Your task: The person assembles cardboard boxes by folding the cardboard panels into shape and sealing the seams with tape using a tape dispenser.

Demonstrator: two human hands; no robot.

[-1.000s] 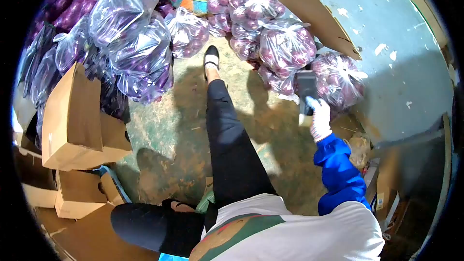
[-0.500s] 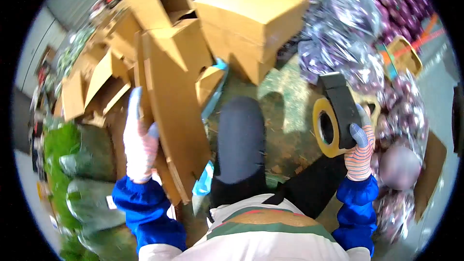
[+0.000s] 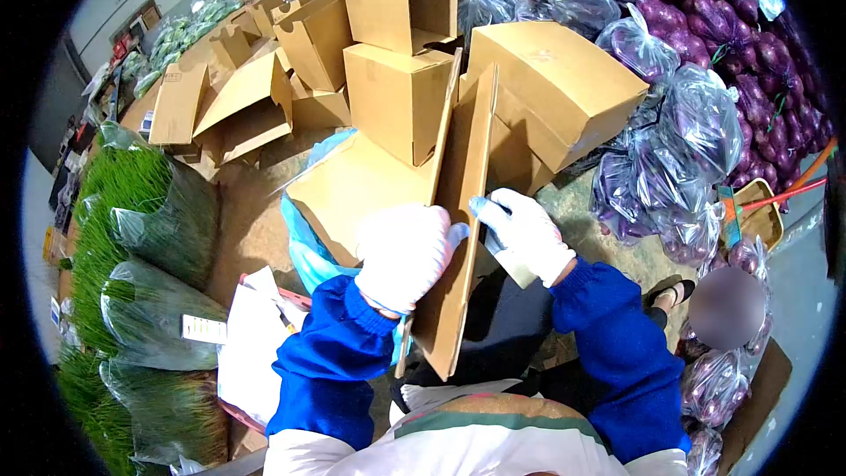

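My left hand [image 3: 405, 256], in a white glove, grips a folded-flat cardboard box [image 3: 454, 282] that stands on edge in front of me. Its two panels are parted by a narrow gap at the top. At the box's right side is my right hand [image 3: 529, 234], gloved too, with its fingers curled and the fingertips at the panel's edge. A small pale tan piece [image 3: 515, 266] shows under the right palm; what it is I cannot make out. The tape dispenser seen earlier does not show plainly now.
Open cardboard boxes [image 3: 313, 44] are heaped ahead and left; a closed carton [image 3: 564, 79] stands ahead right. Bagged green stalks [image 3: 132, 185] line the left, beside white paper [image 3: 251, 353]. Purple onions in net bags [image 3: 736, 62] and plastic-wrapped bundles [image 3: 696, 123] fill the right.
The flat box has come from the left to the middle, with my left hand now wrapped round it. My right hand has moved left to the box's edge. The view has shifted.
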